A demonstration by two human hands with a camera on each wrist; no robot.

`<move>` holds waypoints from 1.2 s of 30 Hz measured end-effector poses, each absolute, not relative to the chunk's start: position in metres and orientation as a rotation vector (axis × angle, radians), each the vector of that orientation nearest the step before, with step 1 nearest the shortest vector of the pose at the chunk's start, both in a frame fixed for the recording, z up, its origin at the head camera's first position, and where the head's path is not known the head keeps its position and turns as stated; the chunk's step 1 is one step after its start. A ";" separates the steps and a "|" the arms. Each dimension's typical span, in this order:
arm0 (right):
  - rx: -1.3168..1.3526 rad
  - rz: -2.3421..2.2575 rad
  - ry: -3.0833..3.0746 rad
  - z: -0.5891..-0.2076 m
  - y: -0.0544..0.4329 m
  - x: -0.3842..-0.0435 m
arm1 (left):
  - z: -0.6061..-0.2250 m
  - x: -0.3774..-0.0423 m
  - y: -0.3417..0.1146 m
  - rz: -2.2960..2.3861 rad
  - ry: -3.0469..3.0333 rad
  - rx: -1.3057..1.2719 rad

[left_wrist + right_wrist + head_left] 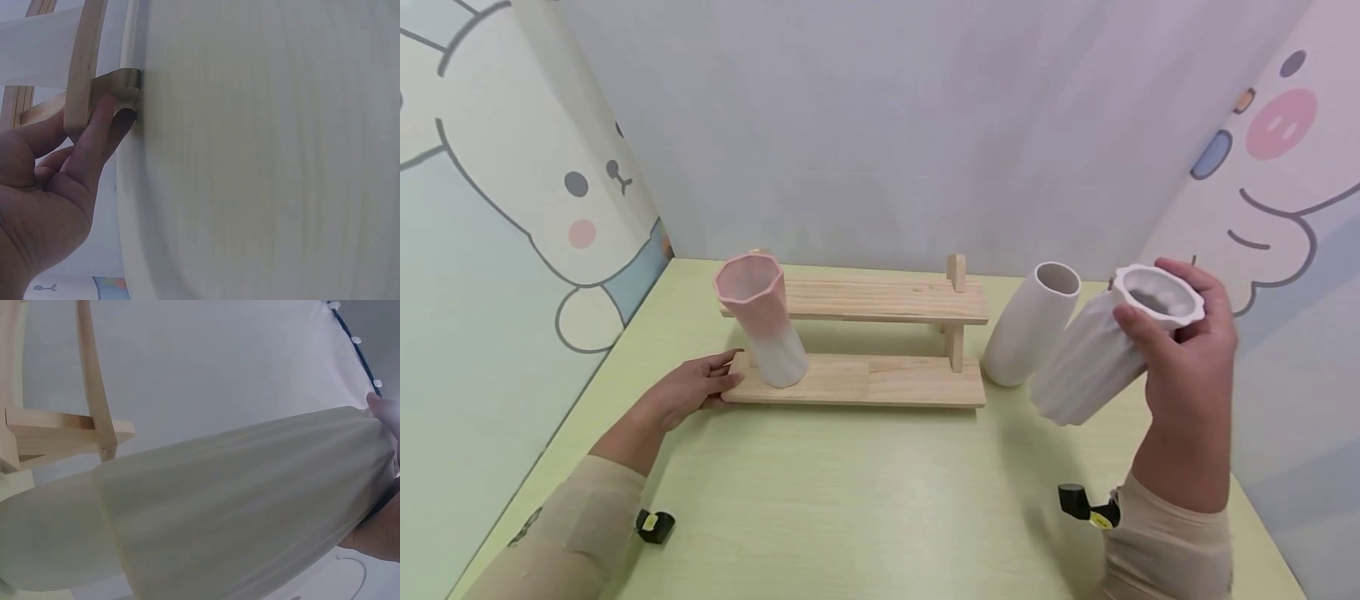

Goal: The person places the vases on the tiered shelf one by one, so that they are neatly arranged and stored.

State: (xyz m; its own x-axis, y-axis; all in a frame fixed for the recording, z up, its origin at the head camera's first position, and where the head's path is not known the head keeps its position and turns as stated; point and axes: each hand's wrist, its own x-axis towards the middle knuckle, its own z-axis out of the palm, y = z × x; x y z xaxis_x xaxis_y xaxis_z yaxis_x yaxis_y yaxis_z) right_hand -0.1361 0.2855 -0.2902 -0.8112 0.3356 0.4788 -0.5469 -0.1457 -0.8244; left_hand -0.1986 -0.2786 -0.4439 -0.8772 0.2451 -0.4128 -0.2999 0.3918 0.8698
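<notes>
My right hand (1195, 350) grips a white ribbed vase (1093, 358) near its scalloped rim, holding it tilted above the table. In the right wrist view the ribbed vase (250, 500) fills the middle, with the fingers at its far end. At the far left, my left hand (696, 387) pinches the left end of the lower board of a two-tier wooden shelf (880, 382); the left wrist view shows thumb and fingers around the board's end (81, 94). A pink-and-white vase (767, 325) stands on the lower board's left part.
A smooth white vase (1030, 325) stands on the table just right of the shelf, beside the held vase. The pale yellow table (850, 500) stretches in front. A curtain (880, 133) hangs behind, and printed cartoon panels (512, 167) flank both sides.
</notes>
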 end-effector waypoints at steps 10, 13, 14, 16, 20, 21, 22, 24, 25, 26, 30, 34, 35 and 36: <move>0.299 2.079 -1.582 -0.298 0.265 -0.145 | -0.444 -0.198 -0.278 1.502 2.174 -0.051; 0.298 2.095 -1.601 -0.300 0.258 -0.147 | -0.444 -0.198 -0.277 1.502 2.174 -0.050; 0.301 2.094 -1.615 -0.300 0.255 -0.147 | -0.444 -0.198 -0.277 1.503 2.173 -0.050; 0.304 2.096 -1.637 -0.302 0.251 -0.148 | -0.443 -0.198 -0.277 1.504 2.171 -0.047; 0.300 2.073 -1.705 -0.305 0.244 -0.151 | -0.444 -0.198 -0.278 1.509 2.169 -0.043; 0.299 2.065 -1.720 -0.306 0.242 -0.152 | -0.444 -0.198 -0.278 1.510 2.169 -0.042; 0.300 2.059 -1.735 -0.307 0.241 -0.154 | -0.445 -0.198 -0.278 1.511 2.168 -0.044; 0.306 2.045 -1.762 -0.309 0.237 -0.156 | -0.445 -0.198 -0.279 1.514 2.165 -0.047; 0.307 2.038 -1.776 -0.311 0.236 -0.157 | -0.445 -0.197 -0.279 1.515 2.163 -0.048; 0.309 2.033 -1.791 -0.312 0.234 -0.158 | -0.445 -0.198 -0.279 1.515 2.162 -0.050; 0.324 2.036 -1.814 -0.317 0.229 -0.161 | -0.444 -0.198 -0.279 1.506 2.167 -0.052; 0.350 2.043 -1.806 -0.320 0.225 -0.165 | -0.443 -0.200 -0.278 1.506 2.167 -0.057; 0.353 2.046 -1.804 -0.320 0.225 -0.166 | -0.443 -0.200 -0.278 1.507 2.165 -0.058; 0.354 2.048 -1.805 -0.321 0.224 -0.167 | -0.443 -0.200 -0.278 1.509 2.163 -0.060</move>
